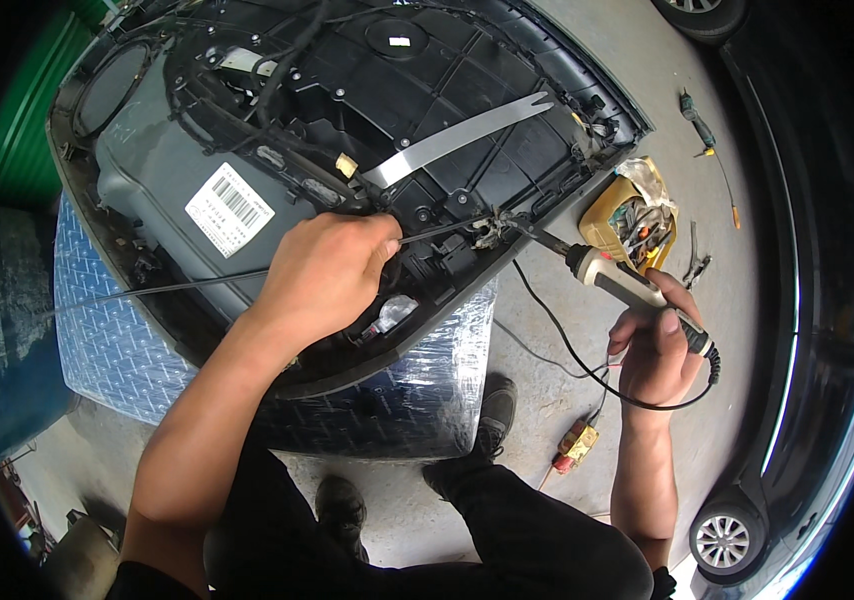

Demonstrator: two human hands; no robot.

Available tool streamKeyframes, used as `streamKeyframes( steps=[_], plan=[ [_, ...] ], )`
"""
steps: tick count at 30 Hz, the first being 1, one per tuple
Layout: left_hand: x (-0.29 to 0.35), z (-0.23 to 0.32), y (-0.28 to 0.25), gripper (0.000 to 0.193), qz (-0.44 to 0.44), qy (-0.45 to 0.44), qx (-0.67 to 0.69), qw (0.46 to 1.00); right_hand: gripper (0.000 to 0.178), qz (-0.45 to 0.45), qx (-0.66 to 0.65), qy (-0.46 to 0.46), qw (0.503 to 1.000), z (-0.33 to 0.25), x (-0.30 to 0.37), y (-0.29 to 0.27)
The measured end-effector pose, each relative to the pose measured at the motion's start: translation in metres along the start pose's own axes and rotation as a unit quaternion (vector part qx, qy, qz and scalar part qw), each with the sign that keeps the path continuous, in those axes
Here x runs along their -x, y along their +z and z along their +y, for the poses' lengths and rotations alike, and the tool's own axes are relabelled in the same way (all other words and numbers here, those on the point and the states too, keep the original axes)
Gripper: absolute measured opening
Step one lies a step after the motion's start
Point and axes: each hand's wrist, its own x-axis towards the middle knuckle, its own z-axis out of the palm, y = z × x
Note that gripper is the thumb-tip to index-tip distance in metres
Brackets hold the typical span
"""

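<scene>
Two hands work on one spot of the black door panel (347, 110), which lies inner side up on a blue wrapped block (107, 340) serving as worktop. The left hand (322, 270) is closed on a thin rod (147, 292), pinching it so its end reaches the small clip (489, 232) near the panel's edge. The right hand (659, 345) is wrapped around the handle of a soldering iron (617, 282), its tip at that same clip. The likeliest trouble, as I judge it, is heat: a slip would scar the plastic or burn the nearby left fingers. The trailing black cord (557, 335) could snag and jerk the tip aside.
</scene>
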Motion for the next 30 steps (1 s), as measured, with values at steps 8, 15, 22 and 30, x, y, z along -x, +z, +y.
streamKeyframes(
  steps=[8,15,22,30],
  plan=[
    [0.000,0.003,-0.003,0.012,-0.023,-0.017,-0.019,0.999,0.057,-0.016,0.035,-0.006,0.999,-0.004,-0.005,0.003],
    [-0.002,0.001,0.001,0.011,-0.017,0.002,-0.036,0.999,0.055,-0.065,0.115,-0.056,0.990,-0.031,-0.021,-0.007],
    [0.002,0.001,0.000,0.011,-0.016,-0.039,-0.048,0.998,0.061,-0.092,0.124,-0.103,0.983,-0.069,-0.048,-0.009],
    [0.000,-0.001,0.006,0.012,0.002,-0.027,-0.052,0.998,0.047,-0.022,0.062,-0.042,0.997,-0.018,-0.010,-0.004]
  ],
)
